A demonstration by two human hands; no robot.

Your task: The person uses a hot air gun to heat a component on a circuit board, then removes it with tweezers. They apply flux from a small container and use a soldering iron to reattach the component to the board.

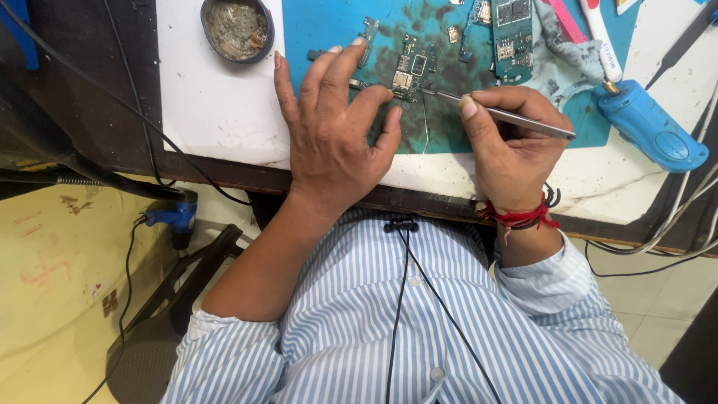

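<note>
Our right hand [512,142], just right of the frame's centre, is closed around metal tweezers [497,114], pinched between thumb and fingers like a pen, with the shaft slanting out toward the right and the fine tip pointing left onto a small green circuit board [410,71]. That board lies in the upper middle of the frame on a stained teal work mat [441,127]. Our left hand [333,131], centre-left of the frame, is spread open and grips nothing; its fingers fan upward across the mat, and the index fingertip presses down at the left edge of the board, just beside the tweezer tip.

Above and to the right of the board, a second, longer circuit board [511,34] rests near the top edge, with a crumpled grey cloth [557,56] touching its right side. Further right, a blue handheld tool [649,126] lies on the white benchtop [213,105] at the upper right. A round dark tin [237,28] of dull residue sits at the upper left of the bench, well apart from both hands.

A red thread bracelet [520,217] circles our right wrist at the bench's dark front edge. Below, our blue-and-white striped shirt [419,337] fills the lower frame, a thin black cable [400,299] running down its front.
</note>
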